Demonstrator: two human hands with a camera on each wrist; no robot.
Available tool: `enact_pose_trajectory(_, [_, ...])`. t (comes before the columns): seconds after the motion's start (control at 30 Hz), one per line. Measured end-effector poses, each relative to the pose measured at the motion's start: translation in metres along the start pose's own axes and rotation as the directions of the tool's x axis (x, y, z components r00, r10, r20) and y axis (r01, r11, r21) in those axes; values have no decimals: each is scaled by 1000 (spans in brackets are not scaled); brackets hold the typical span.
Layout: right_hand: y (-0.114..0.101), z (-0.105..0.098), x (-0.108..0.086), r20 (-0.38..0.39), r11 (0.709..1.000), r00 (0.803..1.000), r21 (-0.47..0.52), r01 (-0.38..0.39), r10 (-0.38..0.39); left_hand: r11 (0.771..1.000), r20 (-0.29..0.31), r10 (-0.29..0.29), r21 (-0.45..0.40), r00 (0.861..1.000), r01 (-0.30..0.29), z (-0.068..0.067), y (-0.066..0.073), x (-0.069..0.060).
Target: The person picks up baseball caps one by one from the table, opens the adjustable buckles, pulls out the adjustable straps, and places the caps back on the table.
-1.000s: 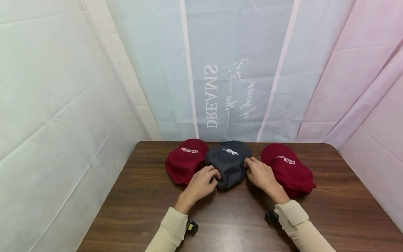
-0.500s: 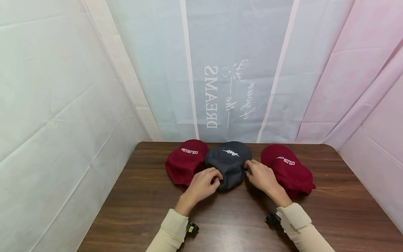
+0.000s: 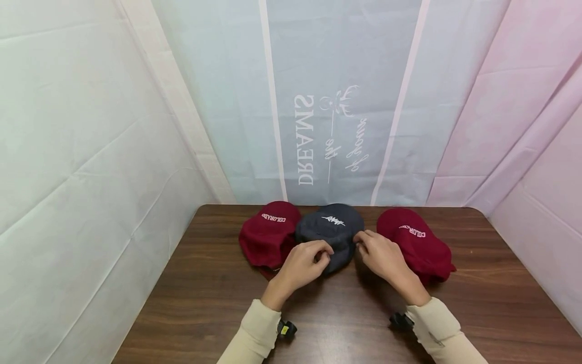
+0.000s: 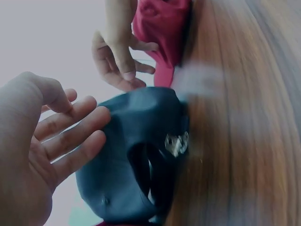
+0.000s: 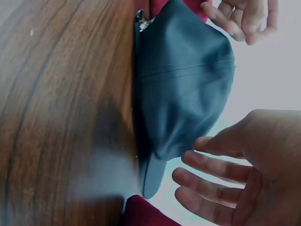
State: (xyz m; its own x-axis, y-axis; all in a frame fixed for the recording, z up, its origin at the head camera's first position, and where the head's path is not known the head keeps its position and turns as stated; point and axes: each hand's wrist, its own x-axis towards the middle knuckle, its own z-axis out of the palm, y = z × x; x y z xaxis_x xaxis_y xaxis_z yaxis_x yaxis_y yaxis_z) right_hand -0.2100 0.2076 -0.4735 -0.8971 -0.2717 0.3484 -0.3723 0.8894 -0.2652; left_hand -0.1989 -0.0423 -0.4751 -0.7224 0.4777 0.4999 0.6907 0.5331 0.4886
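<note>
The left hand had just shifted rightward over the lower part of the dark blue cap, which stayed put at centre frame, so its handling seemed light. Its fingers were loosely bent, holding nothing; the right hand, fingers relaxed, held nothing either. Brim uppermost, the soft, creased, white-lettered cap sat between two red caps on the table.
</note>
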Motion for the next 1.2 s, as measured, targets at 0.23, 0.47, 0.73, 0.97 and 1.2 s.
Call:
enact_pose_trajectory(0.23, [-4, -12, -7, -5, 1000, 1000, 11, -4, 4, 996, 0, 93, -7, 996, -93, 9, 13, 12])
enact_pose_trajectory(0.47, [-1, -20, -19, -42, 1000, 999, 1, 12, -12, 994, 15, 106, -11, 994, -106, 22, 19, 23])
enact_pose_trajectory(0.73, [1, -30, -27, -91, 1000, 996, -7, 14, -15, 995, 46, 98, -5, 994, -98, 35, 24, 30])
enact_pose_trajectory(0.97, [4, -39, -32, -111, 1000, 994, -1, -2, 2, 992, 63, 113, 44, 992, -116, 46, 30, 37])
enact_pose_trajectory(1.2, [7, -45, -36, -147, 1000, 989, -5, 14, -15, 992, 88, 109, 58, 990, -115, 57, 33, 44])
